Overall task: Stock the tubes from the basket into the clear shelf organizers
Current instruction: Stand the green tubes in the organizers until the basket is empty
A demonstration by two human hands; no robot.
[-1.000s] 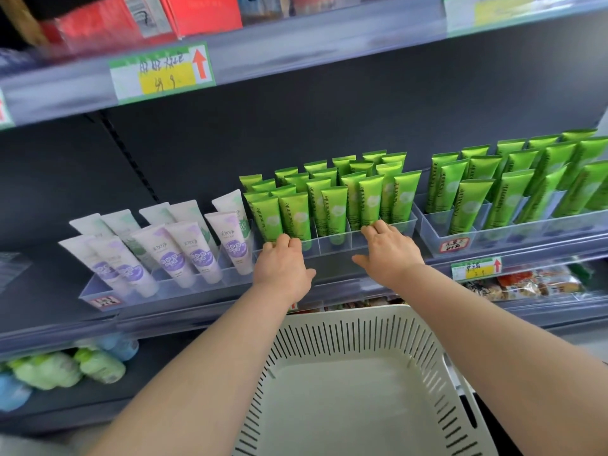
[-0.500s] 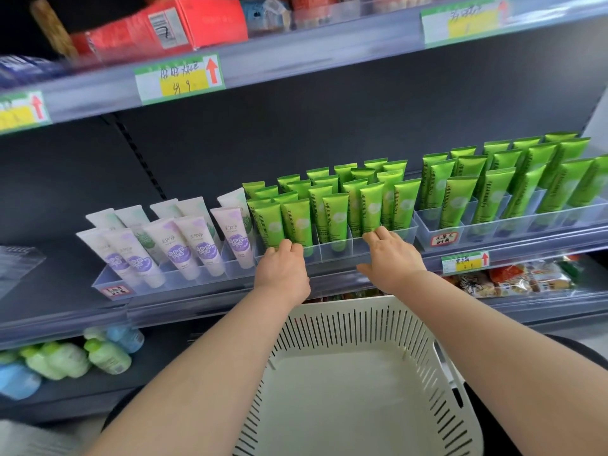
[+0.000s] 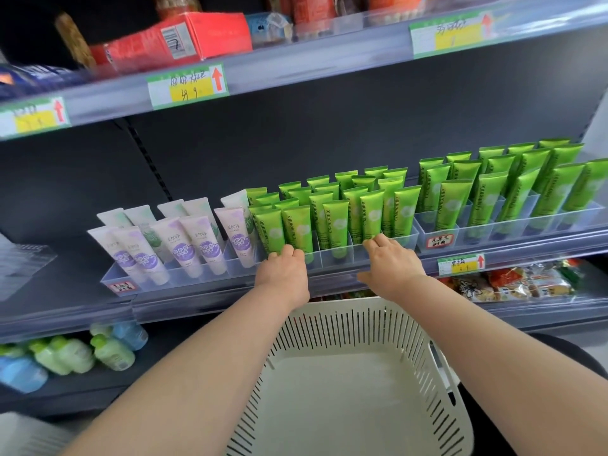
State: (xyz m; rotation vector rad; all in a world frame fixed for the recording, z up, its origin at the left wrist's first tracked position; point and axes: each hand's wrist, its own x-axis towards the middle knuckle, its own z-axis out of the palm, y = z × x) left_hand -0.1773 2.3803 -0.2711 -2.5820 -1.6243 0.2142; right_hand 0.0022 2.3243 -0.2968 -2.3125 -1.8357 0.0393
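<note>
Green tubes (image 3: 335, 222) stand in rows in the middle clear organizer (image 3: 335, 258) on the shelf. My left hand (image 3: 284, 274) grips the organizer's front wall near its left end, fingers curled over the rim. My right hand (image 3: 391, 268) holds the same rim further right, fingers hooked over it and thumb below. The white slotted basket (image 3: 345, 324) sits below my forearms, with nothing visible inside it.
A left organizer (image 3: 184, 278) holds white and purple tubes (image 3: 204, 245). A right organizer (image 3: 513, 228) holds more green tubes (image 3: 493, 199). Price tags line the shelf edges. Bottles (image 3: 108, 352) lie on the lower shelf and snack packs (image 3: 513, 284) sit below right.
Both hands stay on the middle organizer's front rim. The view has tilted up a little, showing more of the upper shelf.
</note>
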